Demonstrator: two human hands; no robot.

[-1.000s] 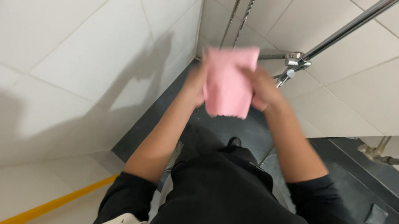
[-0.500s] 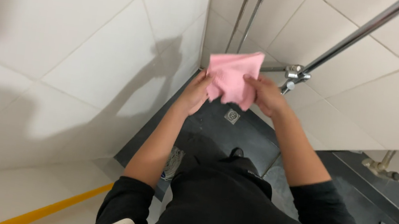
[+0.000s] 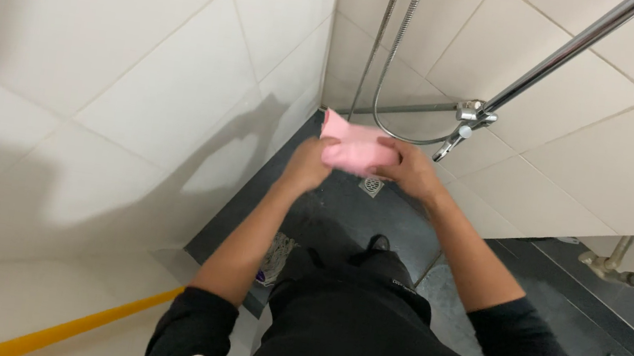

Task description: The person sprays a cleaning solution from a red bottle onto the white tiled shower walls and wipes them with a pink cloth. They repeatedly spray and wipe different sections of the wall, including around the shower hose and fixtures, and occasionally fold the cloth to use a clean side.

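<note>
Gripping a bunched pink cloth between both hands, left hand and right hand closed on it, above floor drain, beside shower hose.

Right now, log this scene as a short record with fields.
place: tiled shower corner, dark floor
left hand: grips the pink cloth
right hand: grips the same cloth from the other side
cloth state: bunched between both hands, above the floor drain
nearby: shower hose, metal valve, yellow handle at lower left
</note>
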